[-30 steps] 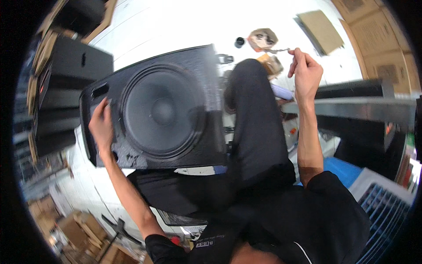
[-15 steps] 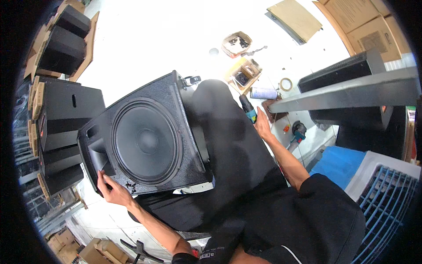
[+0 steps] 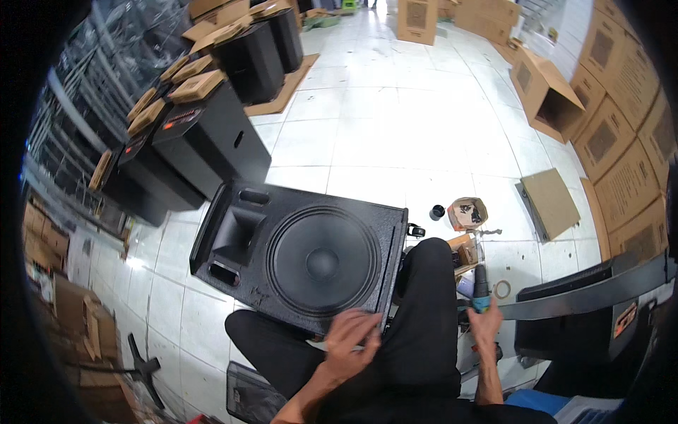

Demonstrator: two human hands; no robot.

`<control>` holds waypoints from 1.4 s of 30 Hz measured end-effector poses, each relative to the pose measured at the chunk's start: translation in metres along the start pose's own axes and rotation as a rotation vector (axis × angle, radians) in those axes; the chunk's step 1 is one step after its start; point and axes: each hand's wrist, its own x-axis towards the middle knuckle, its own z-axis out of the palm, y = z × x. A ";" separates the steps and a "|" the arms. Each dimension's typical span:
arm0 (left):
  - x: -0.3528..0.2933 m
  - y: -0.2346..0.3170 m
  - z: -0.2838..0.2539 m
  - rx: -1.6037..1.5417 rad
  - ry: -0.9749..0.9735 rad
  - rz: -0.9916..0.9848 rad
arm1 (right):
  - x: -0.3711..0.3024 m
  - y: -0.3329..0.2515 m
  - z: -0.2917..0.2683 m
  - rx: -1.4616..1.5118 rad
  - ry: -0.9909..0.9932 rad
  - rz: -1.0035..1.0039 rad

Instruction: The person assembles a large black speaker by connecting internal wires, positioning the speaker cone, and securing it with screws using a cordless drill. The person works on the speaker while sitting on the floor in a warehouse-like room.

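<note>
A black speaker cabinet lies on its back in front of my legs, its round woofer and horn facing up. My left hand is over the cabinet's near right corner, below the woofer. Its fingers are bent and blurred, and whether they hold anything does not show. To the right of my knee, my right hand grips a teal and black power drill, its dark nose pointing away from me. Several tiny dark pieces lie on the cabinet near its front edge.
More black cabinets stand at the left. Beyond the drill are an open carton of small parts, a tape roll and a brown board. A grey metal beam juts in from the right, below stacked cartons.
The view has swung upward, showing more floor. My left hand has gone from the horn end of the cabinet to its near right corner. My right hand still has the drill.
</note>
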 end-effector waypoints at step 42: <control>-0.007 -0.007 -0.093 -0.172 -0.014 -0.488 | -0.060 -0.164 -0.052 1.139 -1.145 -0.250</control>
